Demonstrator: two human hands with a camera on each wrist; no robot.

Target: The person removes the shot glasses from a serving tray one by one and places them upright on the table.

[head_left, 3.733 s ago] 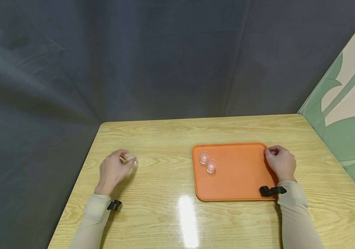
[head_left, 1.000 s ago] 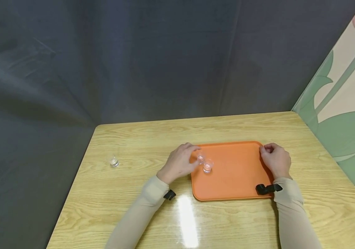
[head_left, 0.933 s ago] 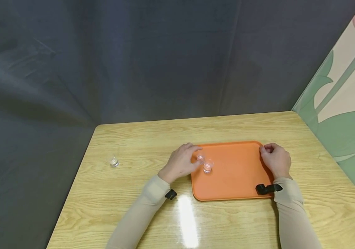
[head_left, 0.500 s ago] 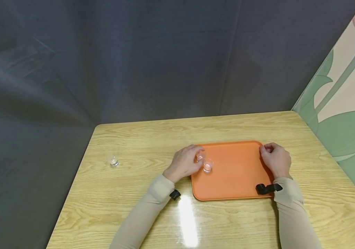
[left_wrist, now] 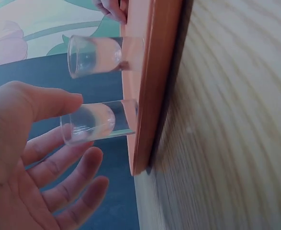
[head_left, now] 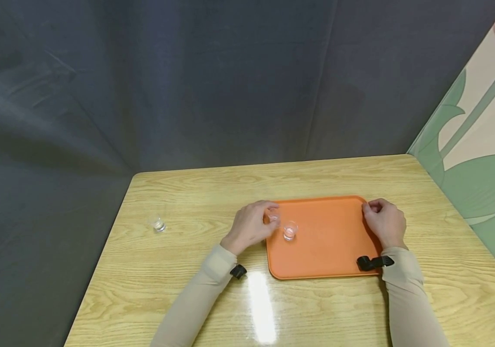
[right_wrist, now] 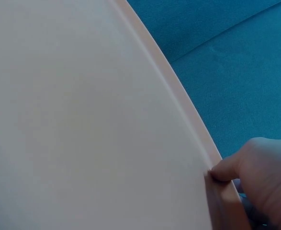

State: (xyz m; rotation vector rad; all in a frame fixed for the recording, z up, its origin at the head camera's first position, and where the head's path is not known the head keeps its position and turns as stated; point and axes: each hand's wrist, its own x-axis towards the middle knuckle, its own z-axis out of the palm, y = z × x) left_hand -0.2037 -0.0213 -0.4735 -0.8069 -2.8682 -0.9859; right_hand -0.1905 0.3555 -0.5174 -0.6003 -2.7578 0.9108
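Nearest to me, as I stand behind the person, are two pale sleeves [head_left: 193, 299], each with a small black device [head_left: 238, 271] at the wrist. Beyond them lies the orange tray [head_left: 327, 250], flat on the wooden table [head_left: 204, 197]. I use its centre as the centre of a clock, with twelve o'clock away from the person.

Toward ten o'clock, a clear glass [head_left: 289, 231] stands upright on the tray, with nobody touching it. Just beyond it, also toward ten, the left hand [head_left: 250, 225] pinches the held glass [left_wrist: 99, 122] near its rim, thumb on one side and fingers on the other; probably so high in order to leave the base free. Whether this base touches the tray, I cannot tell.

At two o'clock the right hand [head_left: 385, 225] grips the tray's rim [right_wrist: 195, 120], thumb inside, perhaps to prevent sliding. Well apart, at nine o'clock, the lone glass [head_left: 159, 224] stands upright on the wood. Farthest, at twelve, hangs a dark curtain [head_left: 230, 86].
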